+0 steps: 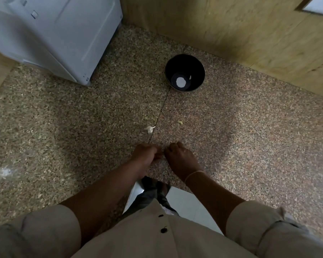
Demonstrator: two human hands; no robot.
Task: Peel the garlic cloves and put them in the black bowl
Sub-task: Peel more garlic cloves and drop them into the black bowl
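Observation:
The black bowl [185, 61] stands on the speckled granite counter [250, 136], far from my hands. A small pale piece [190, 77] lies inside it, beside a bright reflection. A white garlic piece with a stalk [150, 129] lies on the counter just beyond my left hand. A small yellowish bit [180, 122] lies to its right. My left hand [145, 152] and my right hand [179, 155] are knuckles-up with fingers curled, their fingertips meeting over the counter. They seem to pinch a small clove between them, which the fingers hide.
A white appliance [60, 34] stands at the back left of the counter. A wooden wall [231, 28] runs along the back and right. The counter's front edge is cut away in front of my body, showing pale floor [186, 203] below.

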